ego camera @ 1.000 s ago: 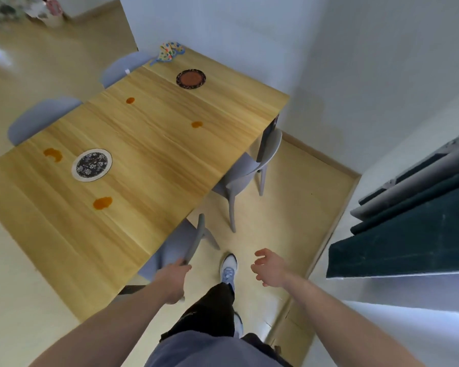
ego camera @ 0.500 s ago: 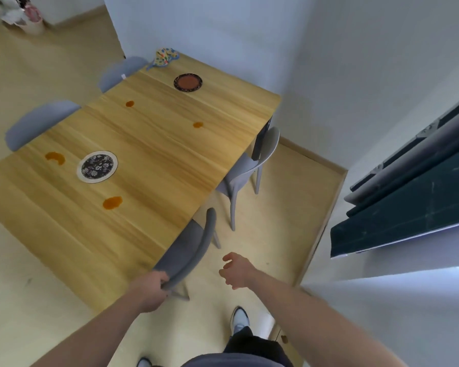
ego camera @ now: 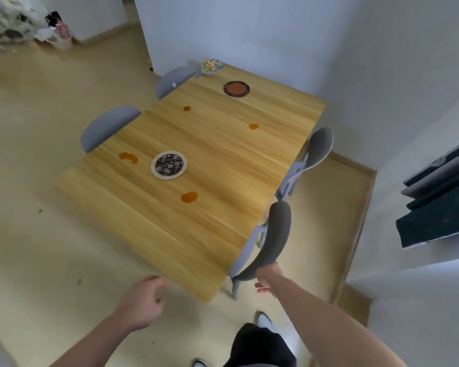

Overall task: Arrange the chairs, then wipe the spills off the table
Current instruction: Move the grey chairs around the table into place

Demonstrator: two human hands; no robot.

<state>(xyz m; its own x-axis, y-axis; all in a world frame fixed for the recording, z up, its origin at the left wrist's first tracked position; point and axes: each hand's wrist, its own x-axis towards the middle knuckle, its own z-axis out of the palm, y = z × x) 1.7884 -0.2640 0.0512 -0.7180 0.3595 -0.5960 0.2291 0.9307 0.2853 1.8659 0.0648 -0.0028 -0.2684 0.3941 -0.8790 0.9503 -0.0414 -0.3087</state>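
Since a moment ago our left hand (ego camera: pixel 141 303) has let go of the near chair (ego camera: pixel 272 239) and now hangs loosely curled and empty beside the worktop (ego camera: pixel 149 223) corner, while our right hand (ego camera: pixel 266 278) has come onto the chair's backrest, fingers wrapped over its lower end. That chair sits at the worktop's 4 o'clock edge. Four orange spills remain on the wood, the nearest spill (ego camera: pixel 189 197) just below the flowered plate (ego camera: pixel 169 165).
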